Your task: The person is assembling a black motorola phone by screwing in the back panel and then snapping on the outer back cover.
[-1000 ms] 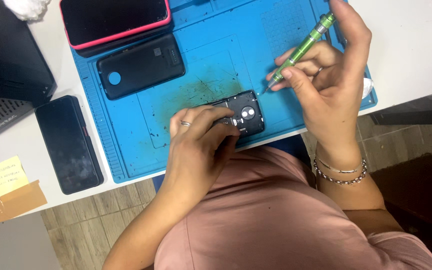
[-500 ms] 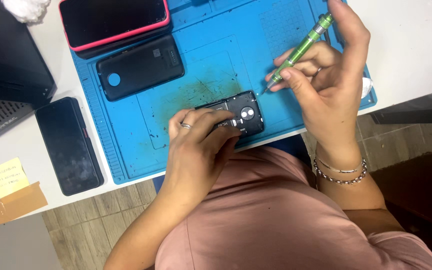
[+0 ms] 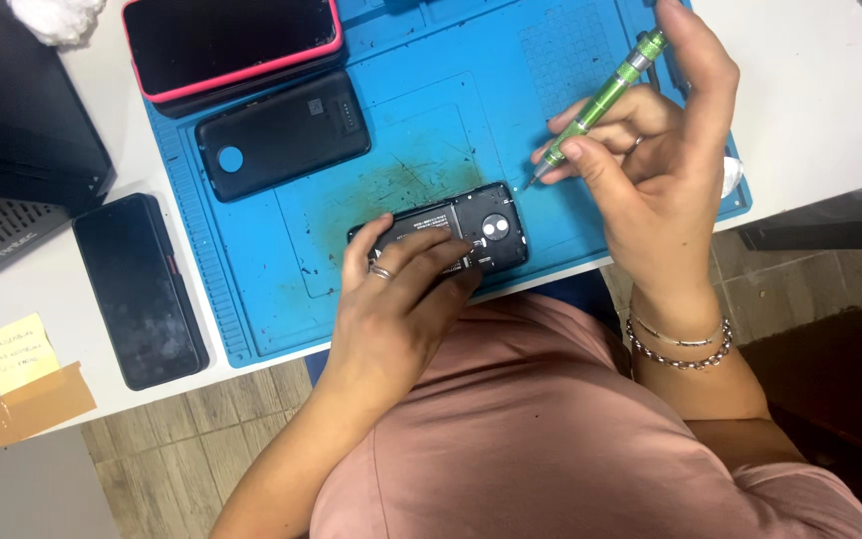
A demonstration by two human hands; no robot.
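An opened black phone [image 3: 486, 228] lies back-up on the blue work mat [image 3: 421, 120], near the table's front edge. My left hand [image 3: 401, 299] rests on its left half, fingers pressing it down. My right hand [image 3: 650, 160] holds a green precision screwdriver [image 3: 601, 100] tilted, tip pointing down-left a short way above and to the right of the phone's round camera ring. The tip is not touching the phone.
A black phone back cover [image 3: 281, 135] lies on the mat above the phone. A phone in a red case [image 3: 231, 45] sits at the mat's top. Another black phone [image 3: 142, 289] lies on the white table, left. A yellow sticky note [image 3: 17, 351] and dark box [image 3: 12, 150] sit further left.
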